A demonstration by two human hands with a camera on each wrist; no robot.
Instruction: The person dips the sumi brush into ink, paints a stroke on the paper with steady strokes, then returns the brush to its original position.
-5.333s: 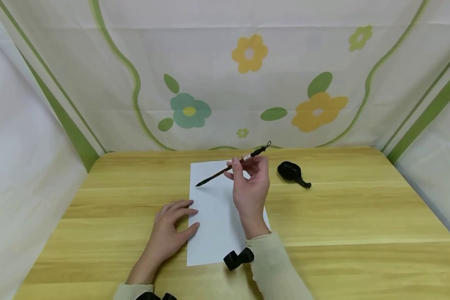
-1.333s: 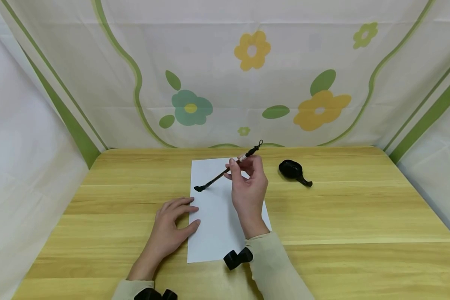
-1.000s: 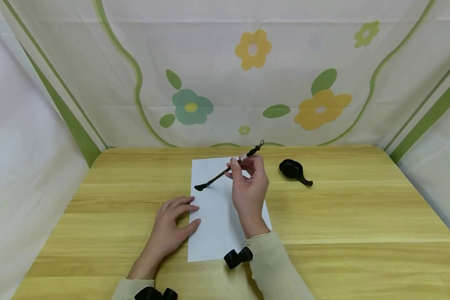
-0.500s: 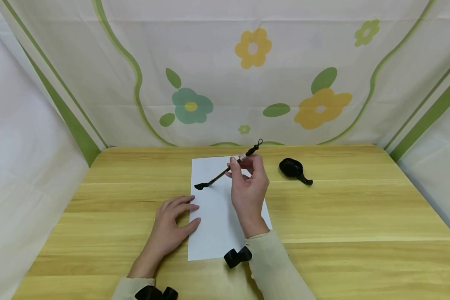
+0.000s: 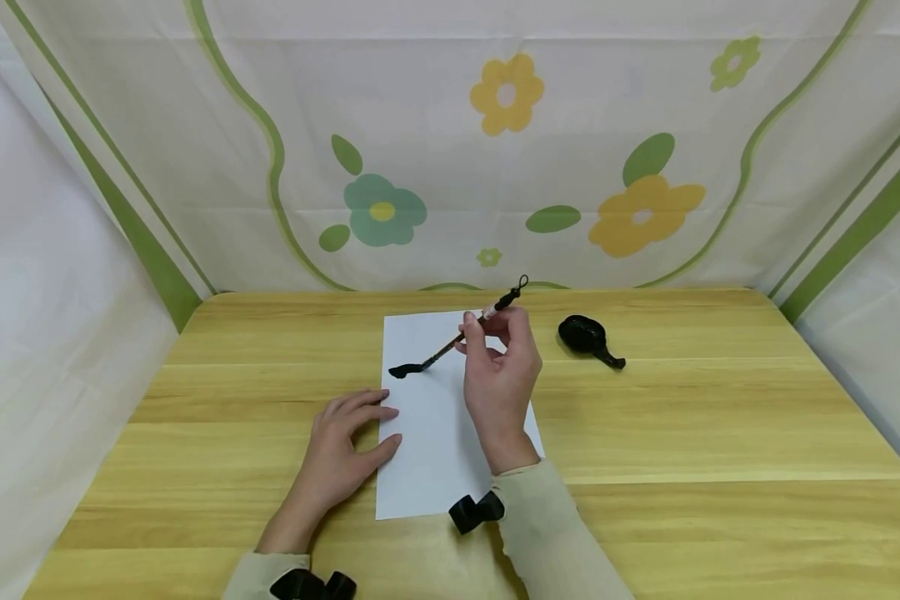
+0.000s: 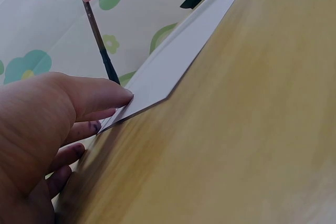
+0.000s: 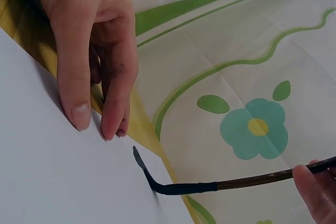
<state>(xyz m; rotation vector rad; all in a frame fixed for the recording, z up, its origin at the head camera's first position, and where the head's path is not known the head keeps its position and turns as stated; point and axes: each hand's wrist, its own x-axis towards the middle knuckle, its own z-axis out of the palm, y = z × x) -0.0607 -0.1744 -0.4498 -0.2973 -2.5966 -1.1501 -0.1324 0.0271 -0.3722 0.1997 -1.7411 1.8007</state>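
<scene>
A writing brush (image 5: 442,348) with a brown handle, black tip and hanging loop is pinched between the thumb and fingers of my right hand (image 5: 502,387). It slants down to the left, its bristles on a white sheet of paper (image 5: 427,467). A short black ink stroke (image 5: 399,372) runs from near the sheet's left edge to the bristles; the right wrist view also shows this stroke (image 7: 138,158). My left hand (image 5: 337,457) lies with spread fingers at the paper's left edge, thumb and fingertips touching it. Dark smudges mark its fingers (image 6: 76,132).
Right of the paper, a glossy black rounded object (image 5: 582,336) with a short curved handle sits on the wooden table (image 5: 720,417). Behind the table hangs a white cloth (image 5: 435,108) with printed flowers. Black cameras (image 5: 476,513) are strapped at both wrists.
Several seconds ago the sheet showed no mark and the brush was pointed. The bristles have since pressed down, and the right hand has drawn the brush slightly rightward, lengthening the stroke. The left hand stays put.
</scene>
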